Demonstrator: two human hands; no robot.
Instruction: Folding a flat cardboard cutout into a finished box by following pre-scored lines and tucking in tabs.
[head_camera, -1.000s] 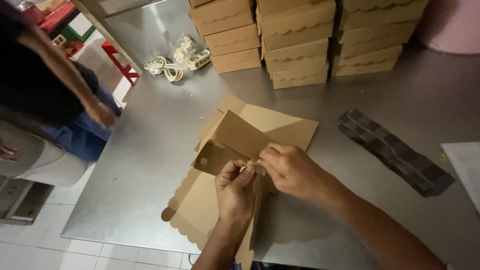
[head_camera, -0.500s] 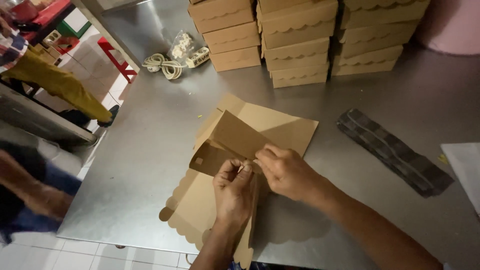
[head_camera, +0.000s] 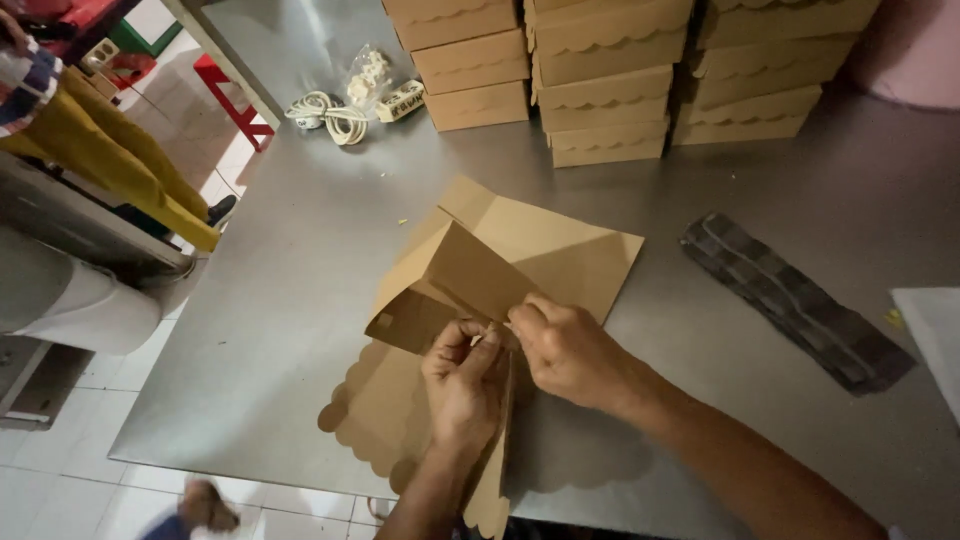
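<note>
Cardboard box blank (head_camera: 520, 250) | lay just ahead of you | your left hand (head_camera: 465, 385) and right hand (head_camera: 570, 350) together, pinching its corner flap

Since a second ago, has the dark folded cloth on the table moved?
No. The dark folded cloth lies in the same spot, right of the flat cardboard sheet and below the stacked boxes.

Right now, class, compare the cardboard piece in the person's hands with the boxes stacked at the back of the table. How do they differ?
The brown cardboard blank lies spread open on the metal table, only partly folded; the stacked boxes are closed and fully formed. The blank is gripped by the left hand and right hand; the boxes stand untouched. The blank is single; the boxes sit in piles. Both are brown cardboard with scalloped edges.
</note>
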